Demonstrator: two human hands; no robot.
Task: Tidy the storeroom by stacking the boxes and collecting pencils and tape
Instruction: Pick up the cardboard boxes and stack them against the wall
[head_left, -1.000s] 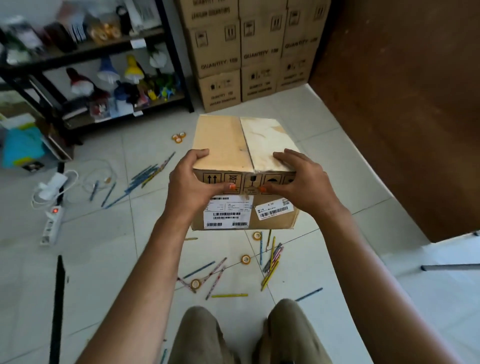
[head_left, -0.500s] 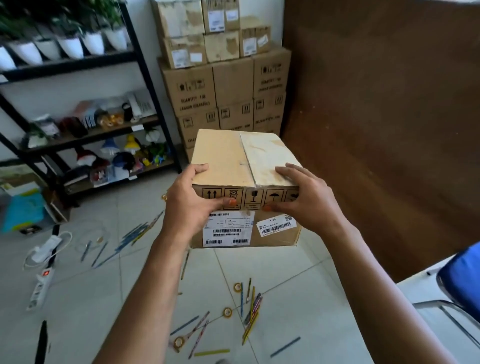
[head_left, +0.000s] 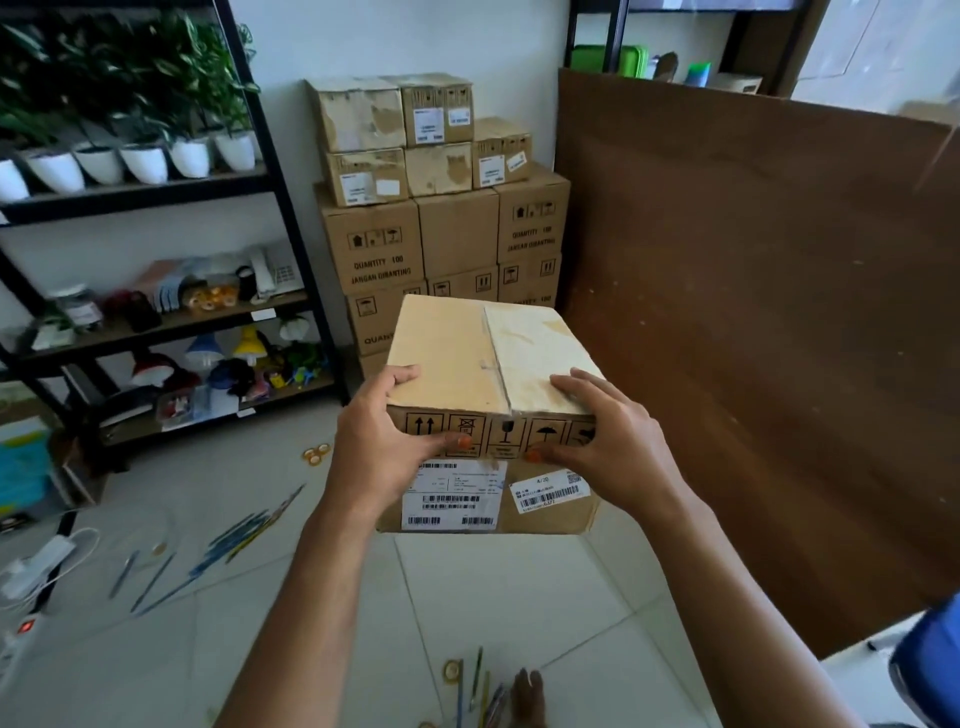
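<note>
A: What takes up most of the view?

B: A brown board (head_left: 753, 322) leans at the right. A stack (head_left: 441, 218) of cardboard boxes stands in the corner against the white wall. A black shelf (head_left: 156, 249) at the left carries potted plants (head_left: 130, 104) above and small clutter below.

A: Where is the task's thing?

B: A closed box (head_left: 491, 395) is held in the air in front of the stack, clear of the tiled floor (head_left: 519, 597). White barcode labels face the camera.

A: And the hands?

B: The left hand (head_left: 379, 452) grips the box's near left corner, fingers curled over the top edge, thumb on the front. The right hand (head_left: 608, 447) grips the near right corner the same way.

A: Anything on the floor?

B: Pencils (head_left: 228, 545) lie scattered at the left, with two tape rolls (head_left: 317, 453) beyond them. More pencils and a roll lie at the bottom edge, beside a bare foot (head_left: 527, 699).
</note>
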